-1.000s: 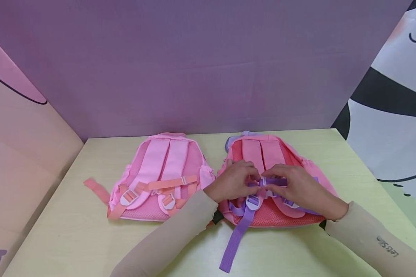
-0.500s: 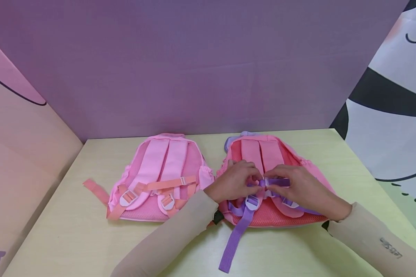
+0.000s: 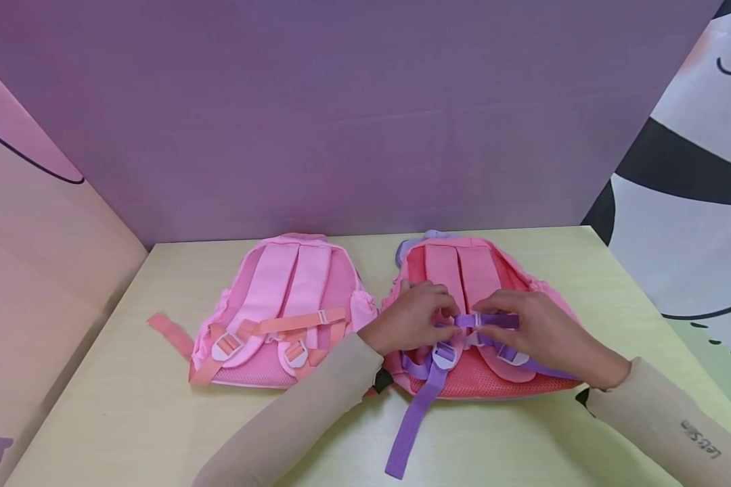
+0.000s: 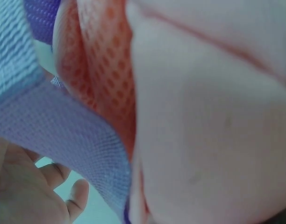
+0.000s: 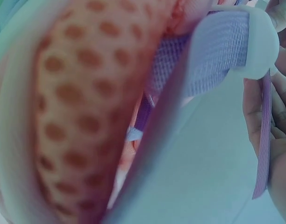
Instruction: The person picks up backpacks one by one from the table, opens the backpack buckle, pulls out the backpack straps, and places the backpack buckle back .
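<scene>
On the table's right half lies a coral-pink backpack [image 3: 478,260], its mesh back and shoulder straps facing up. A narrow purple strap [image 3: 466,320] with a small whitish slider [image 3: 476,320] crosses the shoulder straps. My left hand [image 3: 414,314] pinches this strap on the left between thumb and fingers. My right hand [image 3: 539,331] pinches it at the slider, and the purple strap end [image 3: 504,320] passes under those fingers. Below, a white buckle [image 3: 444,356] carries a long purple webbing tail [image 3: 411,433]. In the right wrist view, a white buckle [image 5: 262,44] hangs close to the fingers [image 5: 253,105].
Just left sits a light pink backpack [image 3: 280,284] with orange webbing [image 3: 298,322] and white buckles [image 3: 227,347]. Both bags rest on a pale wooden table [image 3: 116,399]. A purple panel [image 3: 341,122] rises behind, with printed side panels [image 3: 700,250].
My right hand has shifted a little to the right, and the slider has moved right along the purple strap. More strap shows between the hands. My left hand stays put.
</scene>
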A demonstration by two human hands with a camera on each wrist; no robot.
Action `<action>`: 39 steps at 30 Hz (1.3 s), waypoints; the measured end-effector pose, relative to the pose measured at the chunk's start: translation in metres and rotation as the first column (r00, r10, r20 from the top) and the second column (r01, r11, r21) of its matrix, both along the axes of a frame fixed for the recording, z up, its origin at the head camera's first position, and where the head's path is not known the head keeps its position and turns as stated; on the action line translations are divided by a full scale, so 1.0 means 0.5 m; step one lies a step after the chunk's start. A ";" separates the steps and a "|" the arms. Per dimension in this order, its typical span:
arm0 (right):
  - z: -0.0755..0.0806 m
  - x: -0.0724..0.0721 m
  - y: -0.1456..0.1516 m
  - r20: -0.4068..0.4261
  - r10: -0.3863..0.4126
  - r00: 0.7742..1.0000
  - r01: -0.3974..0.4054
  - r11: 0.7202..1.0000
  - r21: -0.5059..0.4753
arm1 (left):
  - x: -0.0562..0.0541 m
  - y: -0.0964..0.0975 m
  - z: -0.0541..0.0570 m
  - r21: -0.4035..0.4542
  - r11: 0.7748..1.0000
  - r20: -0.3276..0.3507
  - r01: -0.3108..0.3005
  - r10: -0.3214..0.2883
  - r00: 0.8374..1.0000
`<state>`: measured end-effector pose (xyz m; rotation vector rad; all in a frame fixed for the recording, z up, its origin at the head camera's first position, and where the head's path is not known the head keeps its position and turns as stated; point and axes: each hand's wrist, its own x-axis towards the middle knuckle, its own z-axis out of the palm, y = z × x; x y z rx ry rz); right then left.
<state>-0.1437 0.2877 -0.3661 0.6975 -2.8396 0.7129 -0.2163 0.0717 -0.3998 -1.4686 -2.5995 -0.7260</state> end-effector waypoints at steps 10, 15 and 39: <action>0.001 0.001 0.018 0.011 0.013 1.000 -0.013 0.999 -0.036 | -0.002 -0.001 0.002 0.009 1.000 0.005 0.010 -0.010 1.000; 0.003 0.005 0.023 0.024 0.009 1.000 -0.008 0.999 -0.042 | -0.001 0.000 0.004 0.000 1.000 0.015 0.003 -0.003 1.000; 0.008 0.018 0.042 0.010 -0.074 0.997 0.074 0.997 0.010 | 0.000 -0.005 0.001 0.019 1.000 0.015 0.000 0.000 1.000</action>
